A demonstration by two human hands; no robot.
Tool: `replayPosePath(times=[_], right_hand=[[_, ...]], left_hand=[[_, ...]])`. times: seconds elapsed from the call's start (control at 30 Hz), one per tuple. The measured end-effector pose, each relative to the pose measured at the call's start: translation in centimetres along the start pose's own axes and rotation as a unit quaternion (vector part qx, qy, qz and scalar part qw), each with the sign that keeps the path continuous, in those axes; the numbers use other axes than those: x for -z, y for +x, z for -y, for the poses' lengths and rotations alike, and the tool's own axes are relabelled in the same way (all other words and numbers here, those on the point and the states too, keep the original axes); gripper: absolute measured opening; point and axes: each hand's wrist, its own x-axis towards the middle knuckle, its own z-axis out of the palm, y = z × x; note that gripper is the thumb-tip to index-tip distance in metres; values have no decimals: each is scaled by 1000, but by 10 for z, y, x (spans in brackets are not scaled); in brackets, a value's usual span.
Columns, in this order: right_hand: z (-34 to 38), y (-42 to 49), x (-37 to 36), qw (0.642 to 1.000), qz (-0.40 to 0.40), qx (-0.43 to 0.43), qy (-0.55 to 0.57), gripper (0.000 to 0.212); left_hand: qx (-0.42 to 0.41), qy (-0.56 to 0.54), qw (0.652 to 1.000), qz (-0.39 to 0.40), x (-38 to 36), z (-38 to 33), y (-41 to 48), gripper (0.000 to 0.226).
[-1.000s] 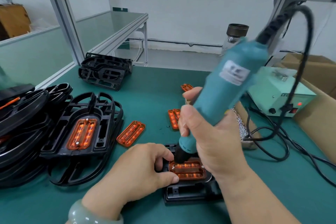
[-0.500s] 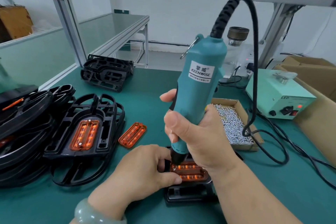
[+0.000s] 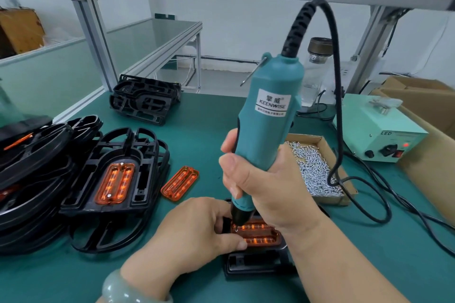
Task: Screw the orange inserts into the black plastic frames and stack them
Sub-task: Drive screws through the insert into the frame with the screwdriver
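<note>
One orange insert (image 3: 258, 235) lay seated in a black frame (image 3: 256, 268) at the near edge of the green surface (image 3: 197, 130). The tip of a teal electric screwdriver (image 3: 268, 118) stood nearly upright on the insert's left end, apparently driving a screw there. The right hand (image 3: 266, 179) had its grip closed round the screwdriver's lower body. The left hand (image 3: 197, 226) gripped the frame's left end, fingers curled, thumb pressed on the insert's near edge. The right wrist hid whether the insert's right end had its screw yet. To the left, a finished frame (image 3: 115, 179) with its insert and two screws topped a stack, so part of the job looked done. A loose insert (image 3: 179, 184) beside it and a pile of bare frames (image 3: 145, 101) farther back suggested more remained. A cardboard tray of screws (image 3: 317, 170) sat just right of the tool, with a power box (image 3: 379, 135) showing a lit red lamp beyond it, all under an aluminium rack with white walls behind.
</note>
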Motion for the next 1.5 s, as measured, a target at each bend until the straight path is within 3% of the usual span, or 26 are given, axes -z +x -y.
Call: replayPosePath(times=[0.57, 0.83, 1.03, 1.5], right_hand=[[0, -10, 11, 998, -57, 25, 13, 14], [-6, -25, 12, 981, -156, 78, 89, 15], [-6, -39, 9, 983, -105, 143, 45, 26], [-2, -37, 9, 986, -91, 127, 55, 34]], left_hand=[[16, -21, 1000, 1, -5, 13, 6, 22], [23, -18, 1000, 0, -5, 13, 6, 41], [28, -36, 999, 15, -2, 12, 7, 41], [38, 8, 999, 20, 0, 4, 5, 38]])
